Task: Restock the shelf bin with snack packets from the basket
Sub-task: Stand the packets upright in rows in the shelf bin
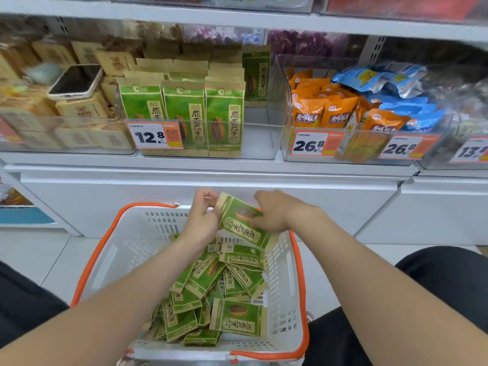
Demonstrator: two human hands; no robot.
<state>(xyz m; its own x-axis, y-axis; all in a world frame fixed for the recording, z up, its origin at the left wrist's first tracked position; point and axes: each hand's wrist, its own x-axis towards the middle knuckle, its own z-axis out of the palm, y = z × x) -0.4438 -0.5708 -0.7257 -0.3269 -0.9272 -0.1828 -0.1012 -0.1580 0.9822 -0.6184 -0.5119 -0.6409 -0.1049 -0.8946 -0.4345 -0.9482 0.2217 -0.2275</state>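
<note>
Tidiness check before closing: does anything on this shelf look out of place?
Yes. A phone lies tilted on the brown packets in the left bin; it is not stock. One orange packet slumps askew among upright ones.

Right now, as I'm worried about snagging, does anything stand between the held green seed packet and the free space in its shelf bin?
Only the bin's clear front wall, so the green seed packet, held by left hand and right hand, must go over it. The gap right of the front rows looks free.

Bright even shop light; blurred, wide-angle-bent shelf edges [237, 165].
</note>
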